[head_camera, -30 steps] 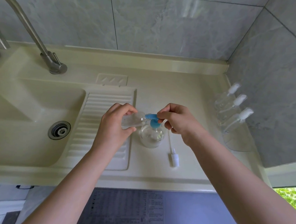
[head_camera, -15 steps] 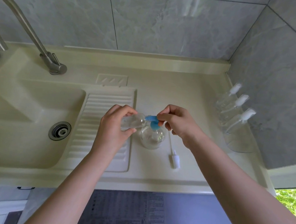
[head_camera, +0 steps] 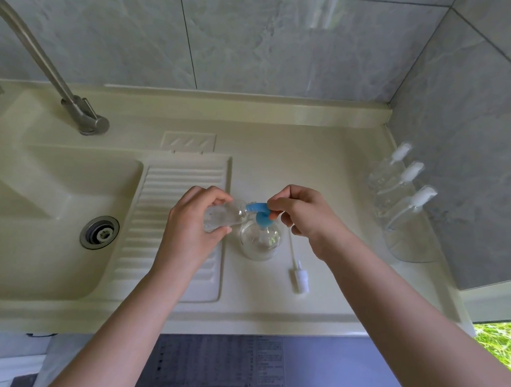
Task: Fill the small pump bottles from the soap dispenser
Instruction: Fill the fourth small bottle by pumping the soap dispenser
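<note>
One small pump bottle (head_camera: 223, 216) is gripped sideways by the left hand (head_camera: 191, 219), its mouth at the blue spout (head_camera: 255, 207). The dispenser pump head (head_camera: 265, 216) is pinched by the right hand (head_camera: 302, 212). Soap could be spilled onto the bench (head_camera: 324, 173) if the mouth slips off.

Both hands are crowding the middle of the counter (head_camera: 281, 141): the left hand (head_camera: 191, 223) is gripping a small bottle (head_camera: 224, 217) on its side, and the right hand (head_camera: 302, 214) is pinching the blue spout of the soap dispenser (head_camera: 260, 238), which is blocking the gap between them. A loose pump (head_camera: 298, 273) is lying just right of the dispenser. Three small bottles (head_camera: 397, 196) are standing against the right wall, well apart from the hands. The faucet (head_camera: 46, 67) is arching over the sink basin (head_camera: 38, 210) at far left. Bare counter is lying open behind the hands and along the front edge.
</note>
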Available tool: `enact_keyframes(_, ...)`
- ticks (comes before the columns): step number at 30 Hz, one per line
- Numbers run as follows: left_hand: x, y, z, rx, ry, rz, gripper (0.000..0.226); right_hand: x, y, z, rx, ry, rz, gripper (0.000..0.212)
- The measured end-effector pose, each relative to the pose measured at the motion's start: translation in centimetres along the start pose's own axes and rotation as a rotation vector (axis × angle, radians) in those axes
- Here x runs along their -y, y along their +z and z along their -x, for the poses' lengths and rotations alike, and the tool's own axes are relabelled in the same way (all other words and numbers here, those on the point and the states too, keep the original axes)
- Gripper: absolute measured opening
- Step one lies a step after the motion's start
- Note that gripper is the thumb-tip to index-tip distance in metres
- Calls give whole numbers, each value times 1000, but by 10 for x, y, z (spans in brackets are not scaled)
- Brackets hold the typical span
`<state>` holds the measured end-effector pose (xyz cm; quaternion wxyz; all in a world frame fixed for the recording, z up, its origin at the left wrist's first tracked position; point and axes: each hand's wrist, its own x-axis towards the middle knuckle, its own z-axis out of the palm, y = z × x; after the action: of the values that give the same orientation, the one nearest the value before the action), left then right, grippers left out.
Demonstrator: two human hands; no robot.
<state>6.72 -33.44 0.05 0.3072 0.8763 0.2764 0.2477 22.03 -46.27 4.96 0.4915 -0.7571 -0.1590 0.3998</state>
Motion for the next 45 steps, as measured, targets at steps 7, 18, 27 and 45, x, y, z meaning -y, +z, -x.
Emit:
enact_keyframes(7, 1, 1, 0, 0, 1, 17, 50, -5, 5, 1, -30, -46, -5, 20)
enact_keyframes(18, 1, 1, -1, 0, -3, 16, 49, -1, 3, 4, -21, -41, -7, 16)
enact_keyframes(27, -2, -3, -2, -7, 6, 21, 50, 0, 1, 2, -16, -23, -30, 15)
enact_keyframes(45, 0, 1, -2, 1, -16, 23, 50, -4, 2, -2, -23, -14, -28, 12)
